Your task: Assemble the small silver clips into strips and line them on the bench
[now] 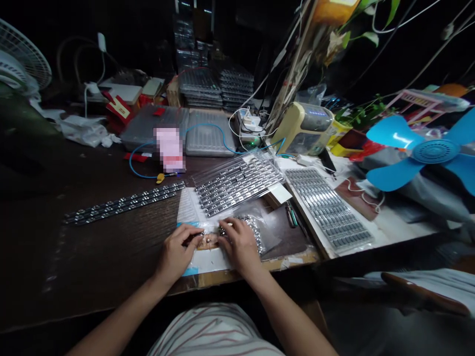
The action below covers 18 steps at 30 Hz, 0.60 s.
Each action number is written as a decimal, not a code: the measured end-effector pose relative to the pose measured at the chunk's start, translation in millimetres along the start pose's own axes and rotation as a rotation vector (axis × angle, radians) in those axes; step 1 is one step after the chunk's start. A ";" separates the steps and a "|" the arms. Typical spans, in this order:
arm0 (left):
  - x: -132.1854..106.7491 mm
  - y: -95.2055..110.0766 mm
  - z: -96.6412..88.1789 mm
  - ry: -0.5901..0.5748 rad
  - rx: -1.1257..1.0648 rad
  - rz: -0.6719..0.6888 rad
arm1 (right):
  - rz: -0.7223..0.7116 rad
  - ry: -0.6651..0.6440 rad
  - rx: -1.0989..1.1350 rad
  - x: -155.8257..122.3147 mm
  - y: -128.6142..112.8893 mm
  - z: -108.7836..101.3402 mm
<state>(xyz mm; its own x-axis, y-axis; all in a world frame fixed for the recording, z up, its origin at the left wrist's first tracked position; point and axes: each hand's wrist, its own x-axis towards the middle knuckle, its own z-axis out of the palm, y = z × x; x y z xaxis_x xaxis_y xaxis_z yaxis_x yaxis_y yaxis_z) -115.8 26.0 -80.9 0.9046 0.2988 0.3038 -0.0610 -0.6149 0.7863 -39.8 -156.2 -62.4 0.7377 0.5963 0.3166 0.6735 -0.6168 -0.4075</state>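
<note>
My left hand (180, 249) is at the left end of a small tan block (211, 241) near the table's front edge. Its thumb and fingertips are closed together around something small and dark that I cannot make out. On the block's other side is my right hand (240, 243), fingers curled and closed over small shiny metal parts; whatever they grip is hidden. Beside it, a clear plastic bag (272, 228) lies against a heap of small shiny metal pieces (256, 232). Under the block is a white sheet (211, 262). Just behind, a clear tray (237, 183) carries rows of shiny metal parts.
Dark metal strips (126, 202) lie at left. A second filled tray (328, 207) rests on the right-hand white surface, near a green-handled screwdriver (291, 215). Behind stand lidded plastic trays (210, 133) and a blue cable (143, 175). A blue-bladed fan (434, 151) stands right.
</note>
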 end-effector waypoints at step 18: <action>14.4 19.9 -0.7 -0.138 0.055 0.071 | 0.054 0.169 0.149 -6.7 22.2 8.7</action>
<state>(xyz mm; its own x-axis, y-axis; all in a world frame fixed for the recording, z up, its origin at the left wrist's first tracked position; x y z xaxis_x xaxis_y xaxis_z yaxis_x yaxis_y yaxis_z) -104.3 18.6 -60.5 0.9484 0.1523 0.2782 -0.1073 -0.6715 0.7332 -30.2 -169.5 -81.1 0.7786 0.4623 0.4244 0.6273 -0.5555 -0.5458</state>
